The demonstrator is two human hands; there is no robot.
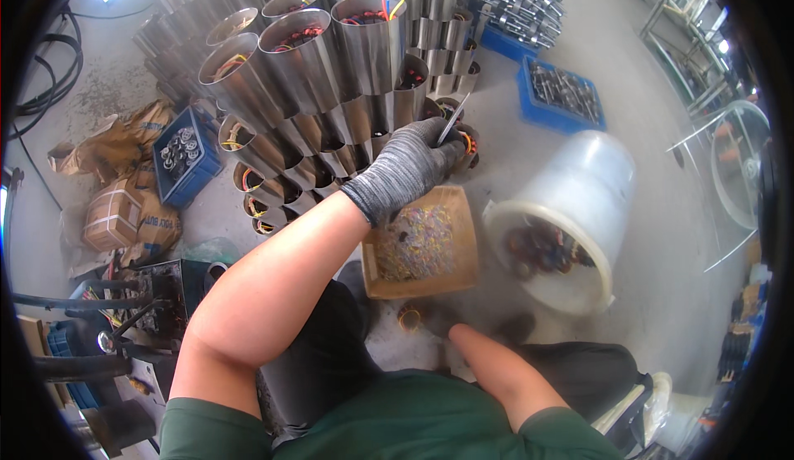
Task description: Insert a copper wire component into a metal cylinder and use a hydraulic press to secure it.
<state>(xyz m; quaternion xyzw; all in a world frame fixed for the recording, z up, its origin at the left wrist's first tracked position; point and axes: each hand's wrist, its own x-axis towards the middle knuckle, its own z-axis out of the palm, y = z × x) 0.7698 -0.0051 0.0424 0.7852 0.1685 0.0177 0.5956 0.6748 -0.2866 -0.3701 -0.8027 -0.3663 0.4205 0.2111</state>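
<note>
My left hand (409,166), in a grey knit glove, reaches forward and grips a thin metal strip (454,119). Its tip points at the stacked metal cylinders (331,63), which have coloured wires inside. My right hand (442,319), in a dark glove, is low near my knees, beside a small round wound part (409,318) on the floor. It is blurred, so its grip is unclear. A shallow cardboard box (467,249) of colourful wire scraps lies between my two hands.
A white bucket (579,187) holding dark wound parts lies tilted on the right. Blue crates (562,96) (188,156) of metal parts sit behind and to the left. Brown paper sacks (124,212) and a machine (141,303) stand at the left. The floor is concrete.
</note>
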